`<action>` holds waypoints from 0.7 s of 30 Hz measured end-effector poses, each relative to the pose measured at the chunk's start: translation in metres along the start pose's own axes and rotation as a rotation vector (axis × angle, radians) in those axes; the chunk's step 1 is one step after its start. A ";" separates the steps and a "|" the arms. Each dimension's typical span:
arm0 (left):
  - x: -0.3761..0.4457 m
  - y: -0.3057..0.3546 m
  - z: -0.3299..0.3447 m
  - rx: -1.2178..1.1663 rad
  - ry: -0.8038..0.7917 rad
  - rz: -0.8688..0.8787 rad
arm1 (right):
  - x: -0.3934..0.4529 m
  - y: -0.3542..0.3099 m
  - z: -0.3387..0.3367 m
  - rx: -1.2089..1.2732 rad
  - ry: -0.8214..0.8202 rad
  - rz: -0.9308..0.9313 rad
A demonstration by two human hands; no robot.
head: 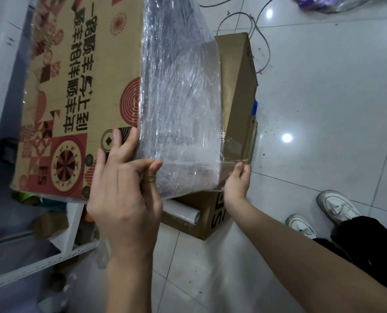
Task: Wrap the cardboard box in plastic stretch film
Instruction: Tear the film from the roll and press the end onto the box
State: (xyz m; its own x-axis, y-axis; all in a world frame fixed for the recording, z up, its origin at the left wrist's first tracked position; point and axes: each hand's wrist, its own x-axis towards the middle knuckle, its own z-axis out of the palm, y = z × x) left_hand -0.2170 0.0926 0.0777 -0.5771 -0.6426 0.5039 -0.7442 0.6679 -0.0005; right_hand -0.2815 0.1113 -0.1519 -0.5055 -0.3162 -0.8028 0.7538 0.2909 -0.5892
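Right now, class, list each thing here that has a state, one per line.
Printed cardboard box: lifted, one side film-covered.
Stretch film: pulled taut between both hands.
Left hand: grips box edge and film.
Right hand: pinches film's edge.
Plain box: on floor, flap open.

A brown cardboard box (79, 86) with red patterns and black characters is tilted, wrinkled clear stretch film (179, 105) stretched taut over its side.

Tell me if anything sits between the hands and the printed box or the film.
Nothing visible does. The left hand already grips the printed box at its near corner, and the right hand pinches the film edge.
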 end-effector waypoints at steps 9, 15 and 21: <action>-0.003 -0.001 0.004 -0.012 0.051 0.009 | 0.018 -0.001 0.017 -0.065 -0.114 -0.156; -0.003 0.000 0.004 -0.034 0.086 0.002 | 0.022 -0.002 0.025 -0.085 -0.105 -0.227; 0.001 0.002 0.001 -0.021 0.078 0.028 | 0.026 -0.002 0.027 -0.115 -0.161 -0.249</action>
State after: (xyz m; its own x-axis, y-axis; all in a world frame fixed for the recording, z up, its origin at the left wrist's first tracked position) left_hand -0.2189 0.0928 0.0769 -0.5693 -0.5927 0.5697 -0.7203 0.6937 0.0019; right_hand -0.2849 0.0784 -0.1686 -0.5890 -0.5266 -0.6130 0.5580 0.2836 -0.7799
